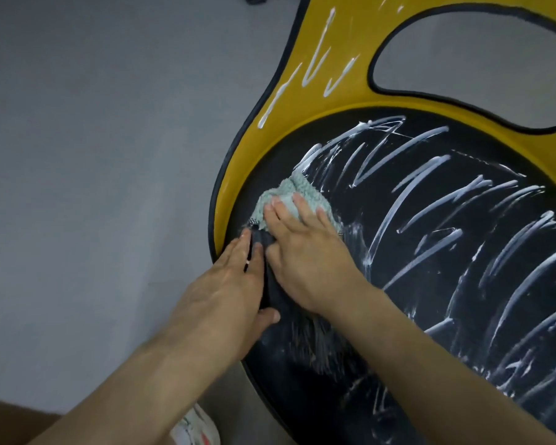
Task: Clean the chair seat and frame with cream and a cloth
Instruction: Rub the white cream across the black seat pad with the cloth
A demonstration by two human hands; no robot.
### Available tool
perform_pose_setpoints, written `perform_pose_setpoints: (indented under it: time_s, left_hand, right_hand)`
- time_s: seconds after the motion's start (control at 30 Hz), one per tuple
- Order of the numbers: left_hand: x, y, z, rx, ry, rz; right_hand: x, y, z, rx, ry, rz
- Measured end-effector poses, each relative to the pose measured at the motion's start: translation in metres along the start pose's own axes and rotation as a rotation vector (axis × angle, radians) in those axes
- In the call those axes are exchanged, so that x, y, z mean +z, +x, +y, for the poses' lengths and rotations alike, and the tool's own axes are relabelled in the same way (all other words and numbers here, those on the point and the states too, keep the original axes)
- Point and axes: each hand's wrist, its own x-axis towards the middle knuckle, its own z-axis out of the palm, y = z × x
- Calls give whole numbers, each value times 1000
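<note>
The chair's round black seat fills the right half of the view, streaked with many white lines of cream. A yellow frame with black piping curves around it and carries a few cream lines too. A pale green fluffy cloth lies at the seat's left edge. My right hand presses flat on the cloth, fingers spread over it. My left hand rests on the seat's left rim beside it, fingers together, thumb on the black surface. The seat around the hands is smeared.
Grey floor lies to the left of the chair. An oval opening in the frame shows floor through it. A white shoe with a red mark is at the bottom, below the seat.
</note>
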Motion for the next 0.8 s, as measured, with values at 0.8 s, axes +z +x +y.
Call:
perform_pose_setpoints:
  time_s: [0.8]
  left_hand:
    - [7, -11, -14, 78, -89, 87]
  right_hand:
    - [-2, -16, -14, 58, 51, -2]
